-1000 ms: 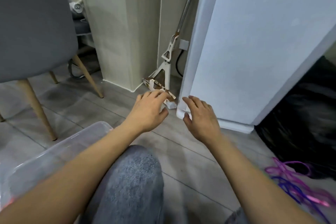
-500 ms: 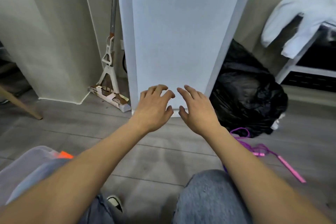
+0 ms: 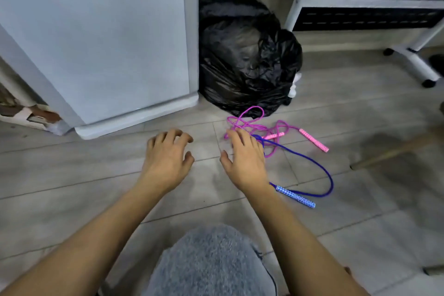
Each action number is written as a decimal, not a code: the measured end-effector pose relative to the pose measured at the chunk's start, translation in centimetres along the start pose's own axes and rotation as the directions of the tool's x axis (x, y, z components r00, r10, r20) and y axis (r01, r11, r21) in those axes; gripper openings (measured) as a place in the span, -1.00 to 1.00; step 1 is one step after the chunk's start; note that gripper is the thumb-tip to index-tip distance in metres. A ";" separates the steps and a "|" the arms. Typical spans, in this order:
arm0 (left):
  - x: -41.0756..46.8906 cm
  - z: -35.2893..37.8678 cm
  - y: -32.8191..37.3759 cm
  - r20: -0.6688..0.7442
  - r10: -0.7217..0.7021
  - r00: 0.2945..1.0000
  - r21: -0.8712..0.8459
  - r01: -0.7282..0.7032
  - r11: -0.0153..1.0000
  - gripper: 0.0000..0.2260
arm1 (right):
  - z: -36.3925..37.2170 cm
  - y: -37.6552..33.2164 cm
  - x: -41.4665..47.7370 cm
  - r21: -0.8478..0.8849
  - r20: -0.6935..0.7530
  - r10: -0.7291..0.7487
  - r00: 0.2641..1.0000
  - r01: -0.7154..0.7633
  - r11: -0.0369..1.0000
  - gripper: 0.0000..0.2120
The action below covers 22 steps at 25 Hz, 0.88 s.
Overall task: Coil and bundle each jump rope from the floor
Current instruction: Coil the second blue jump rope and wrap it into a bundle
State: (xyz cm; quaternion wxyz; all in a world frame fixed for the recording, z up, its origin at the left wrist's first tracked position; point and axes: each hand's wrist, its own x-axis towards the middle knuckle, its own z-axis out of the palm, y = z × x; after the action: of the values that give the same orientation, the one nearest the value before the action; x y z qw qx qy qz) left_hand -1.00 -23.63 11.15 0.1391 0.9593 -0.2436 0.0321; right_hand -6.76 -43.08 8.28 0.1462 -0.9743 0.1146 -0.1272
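Both hands hang over the grey floor (image 3: 96, 187) with fingers loosely curled and spread, holding nothing: the left hand (image 3: 168, 158) is above bare tiles, and the right hand (image 3: 245, 158) has its fingertips over the edge of a tangle, though I cannot tell whether they touch it. The pink jump rope (image 3: 274, 136) lies loose on the floor in front of a black bag (image 3: 245, 62). The blue jump rope (image 3: 295, 197) crosses it and loops out to the right of the right wrist.
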 end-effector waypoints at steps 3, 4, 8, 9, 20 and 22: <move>1.0 4.8 0.6 0.048 0.058 0.997 0.002 -0.059 0.998 -0.73 | 4.3 4.1 -1.3 -0.021 0.028 0.099 0.995 -0.098 0.995 -0.53; 1.3 6.2 0.6 0.061 0.066 0.996 0.002 -0.066 0.998 -0.74 | 5.7 5.3 -1.8 -0.032 0.055 0.140 0.989 -0.139 0.990 -0.55; 2.7 11.3 1.3 0.158 0.082 0.984 -0.007 -0.082 0.997 -0.76 | 11.2 10.1 -4.0 -0.132 0.216 0.345 0.913 -0.323 0.937 -0.57; 3.0 12.4 1.6 0.178 0.088 0.980 -0.011 -0.088 0.996 -0.77 | 12.2 11.3 -4.4 -0.171 0.259 0.396 0.881 -0.362 0.916 -0.53; 3.0 18.5 1.7 0.276 0.117 0.954 -0.031 -0.113 0.993 -0.77 | 19.1 21.4 -6.0 -0.537 0.411 0.691 0.594 -0.455 0.710 -0.36; 2.7 18.7 1.3 0.286 0.107 0.952 -0.025 -0.104 0.994 -0.77 | 18.9 21.9 -6.0 -0.574 0.399 0.685 0.610 -0.417 0.705 -0.54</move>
State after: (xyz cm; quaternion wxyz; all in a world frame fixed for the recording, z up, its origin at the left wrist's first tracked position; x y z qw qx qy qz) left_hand 0.61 -31.24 -6.14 0.1049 0.9388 -0.3121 -0.1012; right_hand -11.20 -57.10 -17.40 -0.0093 -0.8828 0.3906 0.2606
